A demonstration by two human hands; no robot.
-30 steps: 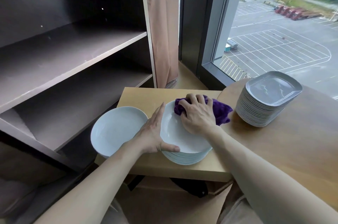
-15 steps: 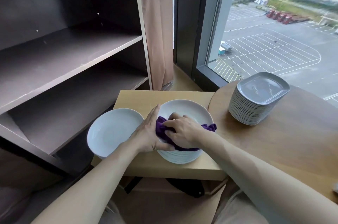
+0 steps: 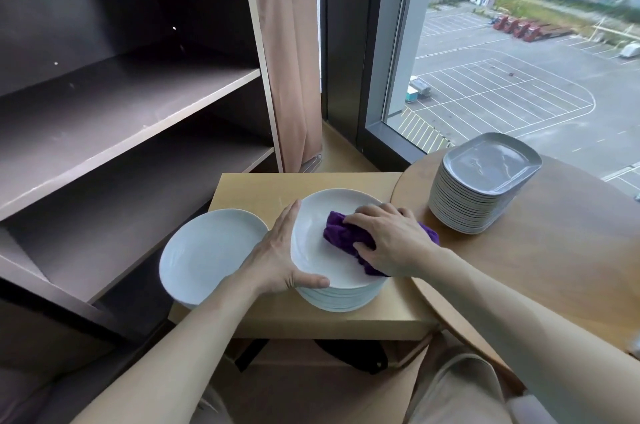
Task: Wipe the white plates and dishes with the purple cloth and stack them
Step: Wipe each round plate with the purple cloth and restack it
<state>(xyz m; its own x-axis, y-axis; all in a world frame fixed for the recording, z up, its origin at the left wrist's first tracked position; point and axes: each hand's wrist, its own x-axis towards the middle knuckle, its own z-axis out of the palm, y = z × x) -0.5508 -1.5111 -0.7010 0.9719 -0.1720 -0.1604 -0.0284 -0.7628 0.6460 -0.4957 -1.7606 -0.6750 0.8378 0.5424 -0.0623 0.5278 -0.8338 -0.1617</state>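
top plate (image 3: 311,250) sits on the white stack (image 3: 339,299) on the small surface (image 3: 256,191). right grip (image 3: 391,240) clutches the purple cloth (image 3: 341,236) against it; left grip (image 3: 280,257), fingers straight, braces the rim. wipe outward with even pressure.

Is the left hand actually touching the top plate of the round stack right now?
Touching. The head view shows the left hand with its thumb lying on the near rim of the top plate and its fingers against the plate's left edge.

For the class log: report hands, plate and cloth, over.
Left hand braces rim of top plate. Right hand grips purple cloth, pressed on that plate. Nothing blocking the wipe.
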